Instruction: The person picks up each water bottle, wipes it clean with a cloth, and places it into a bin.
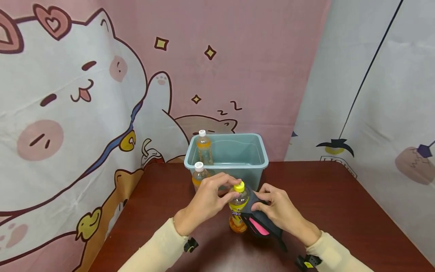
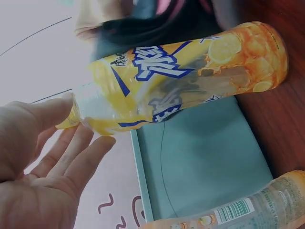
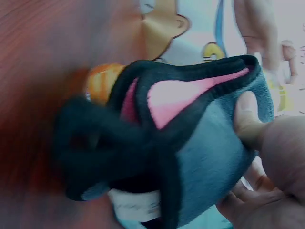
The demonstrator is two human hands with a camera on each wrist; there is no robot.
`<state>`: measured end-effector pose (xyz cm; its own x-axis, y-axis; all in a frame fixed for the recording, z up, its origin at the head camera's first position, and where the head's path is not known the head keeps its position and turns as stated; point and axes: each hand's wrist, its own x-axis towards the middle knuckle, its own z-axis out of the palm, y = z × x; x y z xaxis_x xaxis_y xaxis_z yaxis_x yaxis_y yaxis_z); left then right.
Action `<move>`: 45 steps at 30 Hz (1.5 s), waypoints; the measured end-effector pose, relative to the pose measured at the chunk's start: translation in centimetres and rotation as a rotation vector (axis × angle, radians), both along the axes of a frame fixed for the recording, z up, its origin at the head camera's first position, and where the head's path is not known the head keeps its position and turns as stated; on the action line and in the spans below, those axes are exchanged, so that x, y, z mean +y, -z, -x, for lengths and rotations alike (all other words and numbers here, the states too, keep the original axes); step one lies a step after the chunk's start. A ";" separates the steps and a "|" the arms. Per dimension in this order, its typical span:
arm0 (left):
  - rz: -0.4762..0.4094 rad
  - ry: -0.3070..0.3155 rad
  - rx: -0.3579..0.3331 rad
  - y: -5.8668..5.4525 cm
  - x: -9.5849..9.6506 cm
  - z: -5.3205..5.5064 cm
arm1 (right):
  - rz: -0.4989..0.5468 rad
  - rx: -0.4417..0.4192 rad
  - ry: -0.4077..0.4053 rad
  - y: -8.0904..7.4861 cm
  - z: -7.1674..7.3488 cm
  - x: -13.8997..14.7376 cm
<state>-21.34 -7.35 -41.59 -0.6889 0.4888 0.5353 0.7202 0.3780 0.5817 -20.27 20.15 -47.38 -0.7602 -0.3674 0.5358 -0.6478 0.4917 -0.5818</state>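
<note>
An iced-tea bottle (image 1: 236, 216) with a yellow cap and yellow label stands upright on the table. My left hand (image 1: 208, 198) pinches it at the cap; in the left wrist view the thumb and fingers lie around the bottle's neck end. In my right hand (image 1: 281, 210), between thumb and fingers, is a dark grey soft fabric piece (image 3: 214, 157) with pink lining, black edging, a strap and a white tag. The fabric piece is right beside the bottle and covers part of its right side in the head view.
Behind the hands a light blue plastic bin (image 1: 234, 166) stands on the dark red-brown table (image 1: 326, 196). One white-capped bottle (image 1: 204, 148) is inside it; another white-capped bottle (image 1: 199, 174) stands before its front left, partly hidden by the left hand. A cartoon-printed cloth (image 1: 258, 68) hangs behind.
</note>
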 end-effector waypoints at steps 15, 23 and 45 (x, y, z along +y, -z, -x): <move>0.046 0.005 0.005 -0.4 -0.1 -0.1 | -0.317 0.059 -0.221 6.3 2.9 0.6; 0.018 0.033 -0.038 -0.5 -0.2 0.0 | -0.356 -0.127 -0.150 4.7 2.5 0.2; 0.030 0.042 -0.127 0.5 -0.8 -0.3 | -0.118 -0.157 -0.071 -0.1 0.7 0.7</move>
